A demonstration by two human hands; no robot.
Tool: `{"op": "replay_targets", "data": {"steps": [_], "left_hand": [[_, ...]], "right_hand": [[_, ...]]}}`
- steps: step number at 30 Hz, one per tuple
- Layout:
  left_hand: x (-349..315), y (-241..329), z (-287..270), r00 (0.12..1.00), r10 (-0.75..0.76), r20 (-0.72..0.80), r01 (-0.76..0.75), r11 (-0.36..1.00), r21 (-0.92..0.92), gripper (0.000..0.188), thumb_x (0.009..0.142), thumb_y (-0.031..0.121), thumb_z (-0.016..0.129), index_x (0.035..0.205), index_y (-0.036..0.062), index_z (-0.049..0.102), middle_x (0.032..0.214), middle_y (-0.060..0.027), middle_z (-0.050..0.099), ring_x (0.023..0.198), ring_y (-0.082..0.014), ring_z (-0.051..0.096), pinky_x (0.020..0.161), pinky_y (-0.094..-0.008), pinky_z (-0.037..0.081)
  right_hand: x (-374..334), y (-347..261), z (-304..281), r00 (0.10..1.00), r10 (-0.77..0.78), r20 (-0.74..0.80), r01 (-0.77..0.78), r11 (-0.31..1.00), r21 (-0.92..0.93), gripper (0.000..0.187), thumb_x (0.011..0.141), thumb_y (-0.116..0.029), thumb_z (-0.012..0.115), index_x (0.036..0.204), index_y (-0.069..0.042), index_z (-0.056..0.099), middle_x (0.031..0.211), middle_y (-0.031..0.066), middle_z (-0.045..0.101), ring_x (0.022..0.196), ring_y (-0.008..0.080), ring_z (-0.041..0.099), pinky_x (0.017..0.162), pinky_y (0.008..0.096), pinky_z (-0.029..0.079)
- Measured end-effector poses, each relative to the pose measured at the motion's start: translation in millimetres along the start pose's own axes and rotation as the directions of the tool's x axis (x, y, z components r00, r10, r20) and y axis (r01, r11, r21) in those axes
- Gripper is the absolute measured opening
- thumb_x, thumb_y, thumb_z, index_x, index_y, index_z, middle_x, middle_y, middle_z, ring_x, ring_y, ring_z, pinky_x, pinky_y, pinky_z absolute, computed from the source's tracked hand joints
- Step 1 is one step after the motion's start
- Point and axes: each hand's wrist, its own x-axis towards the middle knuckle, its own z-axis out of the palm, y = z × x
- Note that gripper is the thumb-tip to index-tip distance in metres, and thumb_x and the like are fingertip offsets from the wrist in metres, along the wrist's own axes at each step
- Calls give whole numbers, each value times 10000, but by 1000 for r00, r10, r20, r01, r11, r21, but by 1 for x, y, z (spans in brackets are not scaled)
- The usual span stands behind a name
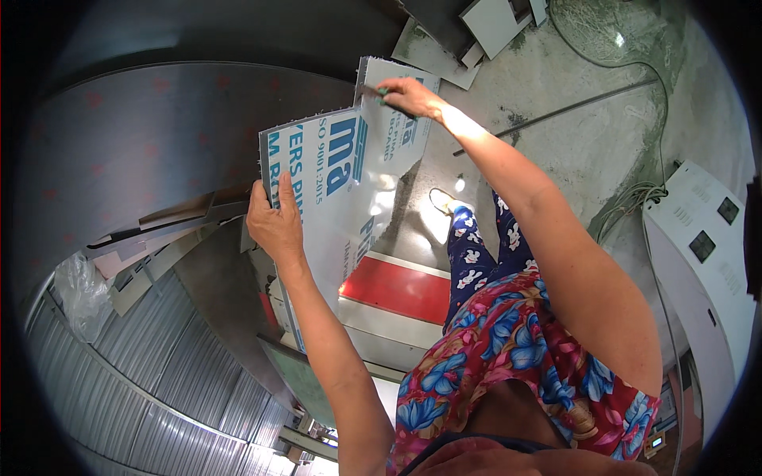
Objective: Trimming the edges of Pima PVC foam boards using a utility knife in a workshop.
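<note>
A stiff panel (317,230) stands tilted in front of me, its pale face covered with large blue print and its cut edges grey and frayed. A step breaks its top edge. My left hand (274,218) grips the panel's left edge, with the thumb on the printed face and the fingers partly hidden behind. Up at the higher right part, my right hand (409,97) is closed on a small knife (370,92) with a dark blade and a green-and-dark handle. The blade points left, close to the panel's stepped edge; whether it touches is unclear.
A large dark curved sheet (159,143) fills the left. Offcuts (488,28) lie at the top, with a thin bar (556,115) on the concrete floor. A cable (663,143) runs down the right beside a white metal cabinet (702,214). A red-and-white box-like surface (397,289) is below the panel.
</note>
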Motion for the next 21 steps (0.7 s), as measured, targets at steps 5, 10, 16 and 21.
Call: {"op": "replay_targets", "data": {"steps": [5,10,16,21], "left_hand": [[-5,-4,-4,1000,9,-12,-9,1000,16,326,960,347,658,939,22,678,779,-83,710,659,-160,663,630,-308,496],[-4,-2,-2,1000,-8,4,8,1000,-5,339,964,359,650,935,22,677,776,-75,713,661,-154,659,628,-302,490],[-12,-4,1,1000,-15,-20,15,1000,-14,329,945,353,661,862,36,637,764,-108,685,652,-259,668,604,-354,491],[-11,-3,-1,1000,3,-23,-4,1000,-16,330,948,345,661,851,30,631,744,-106,680,627,-251,656,591,-350,484]], "right_hand": [[11,-21,2,986,-67,-150,57,996,-68,297,911,-89,599,1202,-64,657,1006,75,701,929,141,629,865,291,491],[1,-9,1,995,22,-101,-21,1000,13,299,919,-93,601,1213,-72,653,986,68,698,908,142,623,850,288,489],[6,-17,-6,994,-18,-106,17,1000,-9,299,911,-77,610,1205,-50,652,987,55,697,906,114,610,842,269,486],[-3,-14,11,997,5,-72,-3,1000,20,315,902,-116,623,1208,-45,651,1006,72,697,927,143,621,875,287,482]]}}
